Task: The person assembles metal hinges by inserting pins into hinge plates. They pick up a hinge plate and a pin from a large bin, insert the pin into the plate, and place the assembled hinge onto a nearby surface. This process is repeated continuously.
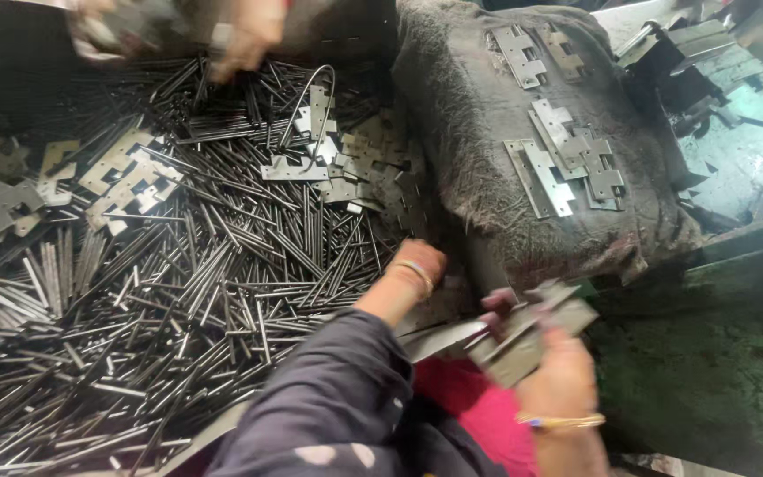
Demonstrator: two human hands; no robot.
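Gripping a stack of grey hinge plates (527,340) at about five o'clock, your right hand (558,380) has its fingers clamped round them, edges roughly flush, so they stay gathered. Your left hand (412,269), wearing a bangle, reaches to the rim of the pile of steel pins (178,291); whether it is closed on anything I cannot tell. Loose hinge leaves (125,172) lie mixed among those pins at ten o'clock. Finished-looking hinges (567,163) rest on a worn cloth pad (487,177) at one o'clock, apart from the loose stock. Another person's hand (245,35) works at twelve.

Head camera, looking steeply down, close in
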